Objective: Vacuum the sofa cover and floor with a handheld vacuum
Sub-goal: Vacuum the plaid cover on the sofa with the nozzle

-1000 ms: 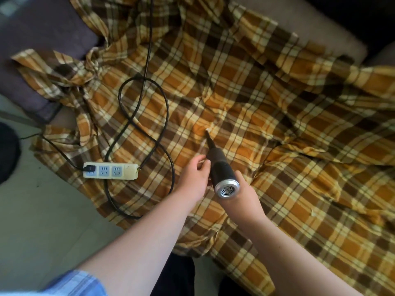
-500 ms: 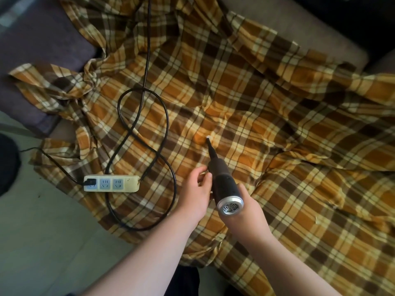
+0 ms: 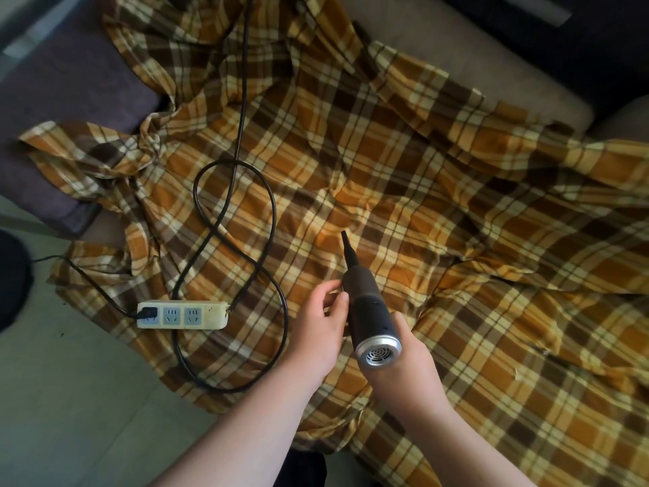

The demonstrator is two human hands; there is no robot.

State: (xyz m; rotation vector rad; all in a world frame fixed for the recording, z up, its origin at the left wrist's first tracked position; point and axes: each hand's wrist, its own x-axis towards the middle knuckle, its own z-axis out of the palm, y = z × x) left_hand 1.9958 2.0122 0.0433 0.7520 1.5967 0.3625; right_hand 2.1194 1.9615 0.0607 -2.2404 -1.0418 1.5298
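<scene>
A dark handheld vacuum with a silver vented rear cap points its thin nozzle down at the orange and brown plaid sofa cover. My right hand grips the vacuum's body from below and behind. My left hand is at the vacuum's left side, its fingers curled against the barrel near the front. The nozzle tip sits at or just above a crease in the cover.
A cream power strip lies on the cover at the left, with a black plug in it and a black cord looping across the fabric. A purple cushion sits upper left. Pale floor shows lower left.
The vacuum and both hands have shifted slightly down and right in view while the view drifted; the nozzle stays pointed at the same creased area. The grip looks unchanged.
</scene>
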